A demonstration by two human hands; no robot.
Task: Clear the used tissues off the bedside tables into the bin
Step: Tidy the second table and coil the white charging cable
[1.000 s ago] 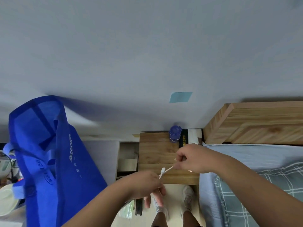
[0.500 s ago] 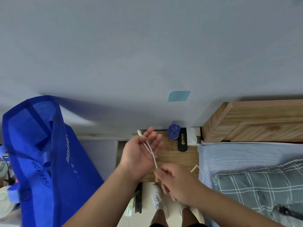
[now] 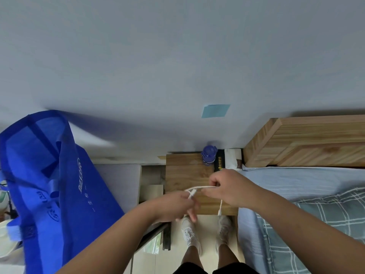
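A: What are the hands doing?

B: Both are on a white cable [image 3: 203,187] above the table [image 3: 185,175]. The left hand [image 3: 175,204] pinches it near the plug end between thumb and forefinger, with the other fingers pointing loosely down. The right hand [image 3: 231,186] grips it further along, fingers curled round it. A loose end hangs below that hand, over the table's front edge.

A: And the tissue?

B: A white wad [image 3: 233,158] lies at the table's back right corner, against the wall, and neither hand touches it. I cannot tell whether it is tissue. Just left of it lies a black case [image 3: 220,161], and next to that a blue bottle [image 3: 208,158] stands upright.

A: Around that?

B: A blue bag [image 3: 49,184] hangs at the left. The bed [image 3: 296,180] is right of the table, with a checked pillow [image 3: 325,224] and a wooden headboard [image 3: 306,143].
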